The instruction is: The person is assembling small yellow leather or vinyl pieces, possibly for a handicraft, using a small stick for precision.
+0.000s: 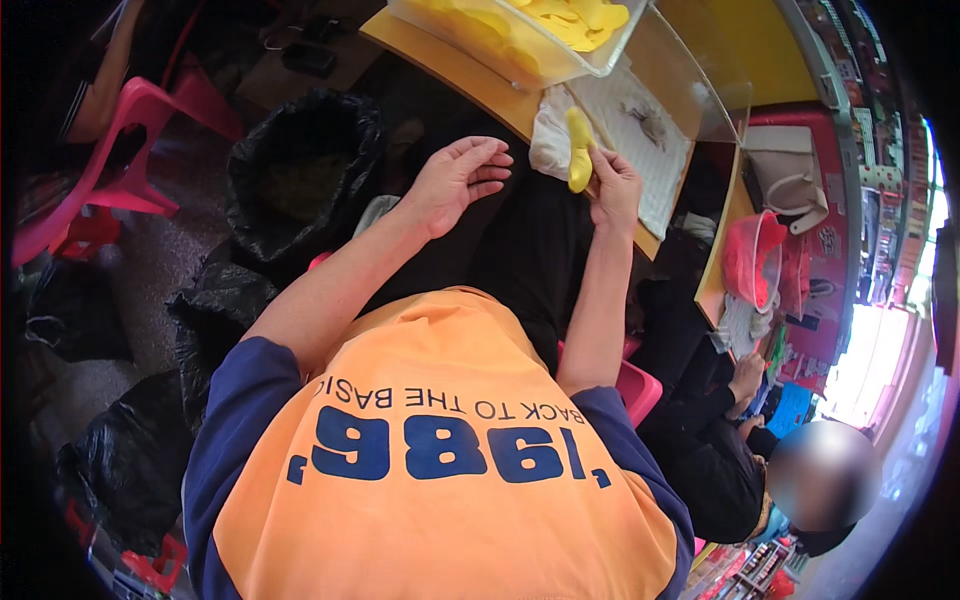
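My right hand (615, 190) grips a peeled yellow fruit piece (579, 150), holding it upright over my dark-trousered lap at the table's near edge. My left hand (458, 180) hovers palm up beside it, fingers spread and holding nothing. A clear plastic tub (520, 45) filled with several yellow fruit pieces stands on the wooden table (455, 70) just beyond my hands. A white cloth (548, 140) lies on the table right behind the held piece.
An open black rubbish bag (300, 175) stands to my left, more black bags (215, 320) beside it. Pink plastic chairs (130, 160) are at far left. To my right sits another person in dark clothes (715, 450), near a red plastic bowl (750, 260).
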`<state>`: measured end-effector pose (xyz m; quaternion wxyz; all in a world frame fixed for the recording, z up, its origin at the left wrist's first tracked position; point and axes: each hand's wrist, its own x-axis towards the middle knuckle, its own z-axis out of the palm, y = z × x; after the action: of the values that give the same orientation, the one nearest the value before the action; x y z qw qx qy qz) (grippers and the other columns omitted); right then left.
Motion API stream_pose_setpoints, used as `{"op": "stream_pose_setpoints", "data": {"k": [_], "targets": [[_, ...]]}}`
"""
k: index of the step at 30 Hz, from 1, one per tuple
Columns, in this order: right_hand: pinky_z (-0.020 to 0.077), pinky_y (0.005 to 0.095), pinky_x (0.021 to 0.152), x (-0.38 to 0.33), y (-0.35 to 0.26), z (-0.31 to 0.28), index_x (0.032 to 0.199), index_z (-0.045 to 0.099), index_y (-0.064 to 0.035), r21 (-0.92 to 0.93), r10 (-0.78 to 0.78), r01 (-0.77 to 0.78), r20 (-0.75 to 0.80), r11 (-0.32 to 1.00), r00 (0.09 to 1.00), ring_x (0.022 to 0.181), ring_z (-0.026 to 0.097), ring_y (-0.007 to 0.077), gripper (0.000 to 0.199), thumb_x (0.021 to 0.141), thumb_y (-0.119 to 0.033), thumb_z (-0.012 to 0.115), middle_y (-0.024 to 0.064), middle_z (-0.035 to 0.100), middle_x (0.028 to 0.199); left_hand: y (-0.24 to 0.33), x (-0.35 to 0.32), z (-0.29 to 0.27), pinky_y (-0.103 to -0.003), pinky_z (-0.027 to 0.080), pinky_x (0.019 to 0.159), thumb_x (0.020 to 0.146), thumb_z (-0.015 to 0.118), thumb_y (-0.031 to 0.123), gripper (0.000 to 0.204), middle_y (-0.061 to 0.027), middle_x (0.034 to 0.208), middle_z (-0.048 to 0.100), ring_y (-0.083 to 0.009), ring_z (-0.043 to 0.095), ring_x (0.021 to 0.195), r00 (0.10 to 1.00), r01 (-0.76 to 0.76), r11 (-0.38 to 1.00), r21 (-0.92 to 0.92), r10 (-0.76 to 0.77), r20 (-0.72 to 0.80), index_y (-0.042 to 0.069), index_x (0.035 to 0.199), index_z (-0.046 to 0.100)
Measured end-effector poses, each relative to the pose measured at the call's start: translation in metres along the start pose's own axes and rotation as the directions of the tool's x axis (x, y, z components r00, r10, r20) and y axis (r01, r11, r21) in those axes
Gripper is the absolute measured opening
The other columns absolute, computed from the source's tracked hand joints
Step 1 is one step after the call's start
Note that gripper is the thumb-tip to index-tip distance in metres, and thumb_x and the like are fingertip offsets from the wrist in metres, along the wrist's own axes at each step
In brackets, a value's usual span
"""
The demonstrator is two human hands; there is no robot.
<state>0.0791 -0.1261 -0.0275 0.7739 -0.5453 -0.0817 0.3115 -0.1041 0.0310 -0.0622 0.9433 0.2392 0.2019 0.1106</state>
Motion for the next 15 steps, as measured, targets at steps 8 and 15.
{"op": "stream_pose_setpoints", "data": {"k": [8,15], "targets": [[0.0447,0.0299,0.059,-0.042,0.019,0.075,0.076,0.063,0.002,-0.893,-0.54,0.365,0.178,0.262,0.823,0.061,0.057,0.0202,0.012,0.077,-0.007,0.071,0.0095,0.059,0.07,-0.018,-0.001,0.014,-0.027,0.04,0.093,0.095,0.052,0.032,0.049,-0.0038,0.119,0.056,-0.0101,0.052,0.109,0.975,-0.221,0.914,0.34,0.203,0.09,0.004,0.134,0.042],[0.0485,0.0276,0.07,-0.065,0.03,0.114,0.094,0.065,0.0015,-0.759,-0.148,0.566,0.55,0.322,0.822,0.074,0.062,0.0208,0.017,0.078,-0.002,0.068,0.0113,0.063,0.087,-0.003,-0.004,0.005,-0.024,0.046,0.07,0.09,0.06,0.035,0.04,-0.0026,0.087,0.055,-0.0099,0.053,0.076,0.993,-0.119,0.99,-0.071,0.117,-0.029,0.005,0.113,0.047]]}}
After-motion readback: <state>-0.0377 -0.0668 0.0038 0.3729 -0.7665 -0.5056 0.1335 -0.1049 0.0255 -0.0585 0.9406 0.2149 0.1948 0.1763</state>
